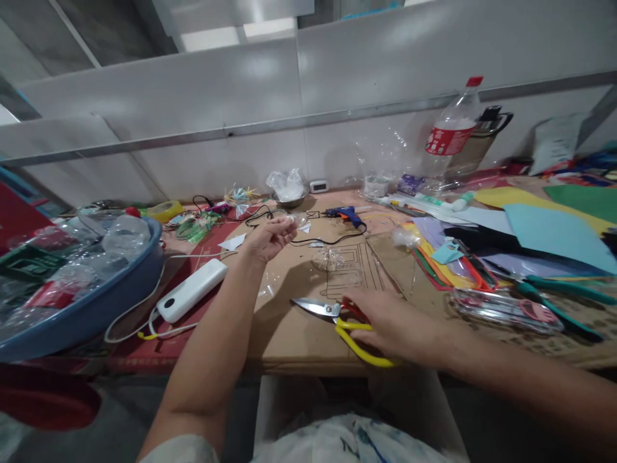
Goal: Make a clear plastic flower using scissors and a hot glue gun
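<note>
My left hand (274,236) is raised over the cardboard, its fingers pinching a small piece of clear plastic (303,222). My right hand (380,315) is closed on the red and yellow handles of a pair of scissors (318,307). Their blades point left, low over the cardboard (284,334); whether they rest on it I cannot tell. Between the two hands, a round clear plastic piece (328,258) lies on the cardboard's printed drawing. Small clear scraps (267,286) lie left of the blades.
A blue basin (154,257) of plastic bottles stands left, beside a white power bank (193,292) with a cable. Behind lie a blue glue gun (346,215) and a foil-like bowl with plastic (288,188). Rightward are coloured sheets (554,231), green-handled pliers (554,299) and a tall bottle (450,138).
</note>
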`<state>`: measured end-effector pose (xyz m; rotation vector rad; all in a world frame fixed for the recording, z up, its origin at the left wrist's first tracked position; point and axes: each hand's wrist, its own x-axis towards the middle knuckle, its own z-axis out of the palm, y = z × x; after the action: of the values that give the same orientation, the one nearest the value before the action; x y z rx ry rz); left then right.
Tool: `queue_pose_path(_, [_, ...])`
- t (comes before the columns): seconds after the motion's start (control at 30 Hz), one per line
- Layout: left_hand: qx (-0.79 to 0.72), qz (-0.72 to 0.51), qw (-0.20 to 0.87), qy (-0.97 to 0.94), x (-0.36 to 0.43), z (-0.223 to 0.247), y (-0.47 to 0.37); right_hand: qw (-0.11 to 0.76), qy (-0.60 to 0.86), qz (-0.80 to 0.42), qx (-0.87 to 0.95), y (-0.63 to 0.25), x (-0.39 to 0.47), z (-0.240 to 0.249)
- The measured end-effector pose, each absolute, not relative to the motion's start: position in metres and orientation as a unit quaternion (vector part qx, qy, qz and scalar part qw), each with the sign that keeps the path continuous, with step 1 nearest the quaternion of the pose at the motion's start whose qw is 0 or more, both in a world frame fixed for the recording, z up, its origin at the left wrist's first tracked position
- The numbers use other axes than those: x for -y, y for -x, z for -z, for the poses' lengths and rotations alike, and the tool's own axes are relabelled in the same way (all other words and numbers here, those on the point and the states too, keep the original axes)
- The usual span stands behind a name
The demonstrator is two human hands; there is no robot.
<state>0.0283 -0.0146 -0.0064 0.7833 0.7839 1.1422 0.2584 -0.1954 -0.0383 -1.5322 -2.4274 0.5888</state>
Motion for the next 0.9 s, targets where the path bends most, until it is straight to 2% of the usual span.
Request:
queue_pose_path(0.17, [-0.339,-0.483,0.724,-0.357,0.02,0.01,-0.038,0.105,0.485,-0.134,0.858,-0.25,0.203,0.037])
queue_pose_path(0.23, [-0.333,-0.47,0.735,-0.359,0.023,0.01,-0.04,0.18,0.49,-0.134,0.842,-0.249,0.195,0.023])
queue_pose_path(0.37, [-0.312,-0.42,0.753,-0.398,0.032,0.011,-0.047,0.394,0.502,-0.15,0.755,-0.246,0.162,-0.003])
queue_pose_path(0.43, [-0.296,-0.394,0.759,-0.425,0.036,0.013,-0.05,0.451,0.484,-0.153,0.734,-0.242,0.141,-0.006])
queue_pose_path(0.67, [-0.302,-0.36,0.737,-0.486,0.038,0.018,-0.055,0.47,0.479,-0.227,0.705,-0.251,0.115,0.002])
queue_pose_path(0.7, [-0.307,-0.368,0.728,-0.49,0.037,0.017,-0.054,0.45,0.476,-0.257,0.71,-0.26,0.122,-0.001])
queue_pose_path(0.73, [-0.31,-0.376,0.722,-0.491,0.037,0.017,-0.054,0.395,0.478,-0.288,0.73,-0.271,0.133,-0.005])
queue_pose_path(0.83, [-0.308,-0.389,0.715,-0.493,0.037,0.014,-0.053,0.126,0.425,-0.406,0.8,-0.308,0.175,-0.018])
queue_pose_path(0.87, [-0.306,-0.39,0.714,-0.494,0.038,0.013,-0.054,0.031,0.416,-0.426,0.803,-0.319,0.19,-0.022])
queue_pose_path(0.9, [-0.304,-0.388,0.714,-0.497,0.039,0.013,-0.054,-0.026,0.433,-0.413,0.801,-0.327,0.202,-0.026])
